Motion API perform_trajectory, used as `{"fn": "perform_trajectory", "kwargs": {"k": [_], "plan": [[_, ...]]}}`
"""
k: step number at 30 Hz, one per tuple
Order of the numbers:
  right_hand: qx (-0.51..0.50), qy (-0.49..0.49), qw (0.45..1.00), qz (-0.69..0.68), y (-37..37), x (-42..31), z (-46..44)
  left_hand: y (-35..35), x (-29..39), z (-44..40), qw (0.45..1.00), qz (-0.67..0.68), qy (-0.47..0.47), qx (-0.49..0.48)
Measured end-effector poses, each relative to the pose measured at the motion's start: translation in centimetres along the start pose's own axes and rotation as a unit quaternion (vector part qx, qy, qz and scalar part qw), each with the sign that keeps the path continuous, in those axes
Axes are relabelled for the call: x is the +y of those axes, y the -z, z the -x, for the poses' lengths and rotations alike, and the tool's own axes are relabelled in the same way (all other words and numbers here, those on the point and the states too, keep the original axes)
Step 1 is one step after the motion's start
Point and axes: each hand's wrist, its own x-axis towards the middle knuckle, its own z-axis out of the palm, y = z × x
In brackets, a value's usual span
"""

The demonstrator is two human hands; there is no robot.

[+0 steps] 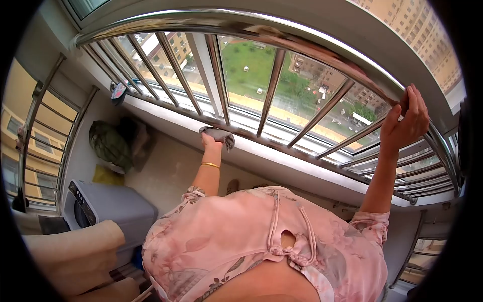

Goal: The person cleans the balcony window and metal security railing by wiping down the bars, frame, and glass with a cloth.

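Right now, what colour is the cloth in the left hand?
The cloth is grey; the head view shows it.

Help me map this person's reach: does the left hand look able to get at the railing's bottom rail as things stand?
Probably yes: the left hand is near the bottom rail, and nothing visible blocks the way, though the grey cloth it grips may touch first.

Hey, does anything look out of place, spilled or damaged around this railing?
Nothing plainly stands out. The railing shows no visible damage, and the grey cloth is in the left hand. The railing's bowed look may just be lens distortion.
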Motion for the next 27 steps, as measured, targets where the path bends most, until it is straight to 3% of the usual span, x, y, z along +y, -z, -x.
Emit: {"fn": "perform_trajectory", "kwargs": {"k": [2,3,6,7,10,13,14,16,19,20,22,25,27], "plan": [[0.005,-0.006,1.0,-0.001,0.0,-0.1,0.0,-1.7,0.6,-0.9,0.998,0.024,-0.002,-0.061],[0.006,0.0,1.0,0.002,0.0,0.1,0.0,-3.4,1.3,1.6,0.999,0.003,0.005,-0.047],[0.007,-0.009,1.0,-0.002,0.1,0.0,0.0,-1.4,-0.6,-2.6,0.991,-0.053,0.002,-0.123],[0.005,-0.01,1.0,0.002,0.1,0.1,0.0,-1.8,-1.2,-1.7,0.994,-0.033,0.018,-0.106],[0.001,-0.015,1.0,0.0,0.1,0.1,0.0,-0.6,-4.1,2.9,0.975,-0.21,-0.058,-0.035],[0.007,-0.022,1.0,-0.011,0.0,0.0,0.1,-4.5,-1.3,12.1,0.925,-0.227,-0.218,-0.212],[0.007,-0.021,1.0,-0.008,0.0,-0.1,0.2,-7.4,0.9,15.3,0.913,-0.2,-0.227,-0.273],[0.018,-0.025,1.0,0.0,-0.1,-0.1,0.1,-13.6,4.5,18.2,0.91,-0.113,-0.237,-0.322],[0.018,-0.034,0.999,-0.01,-0.2,0.1,0.2,-20.9,8.8,23.0,0.823,-0.115,-0.376,-0.409],[0.019,-0.035,0.999,-0.018,-0.2,0.2,0.3,-22.8,9.6,24.8,0.828,-0.119,-0.382,-0.392],[0.022,-0.04,0.999,-0.019,-0.1,0.2,0.2,-25.3,11.0,24.9,0.819,-0.061,-0.326,-0.468],[0.025,-0.048,0.998,-0.01,-0.2,0.0,0.0,-26.1,12.9,24.8,0.834,-0.018,-0.228,-0.503],[0.023,-0.047,0.999,-0.007,0.0,0.0,0.2,-27.4,14.4,16.8,0.699,0.094,-0.049,-0.708]]}}
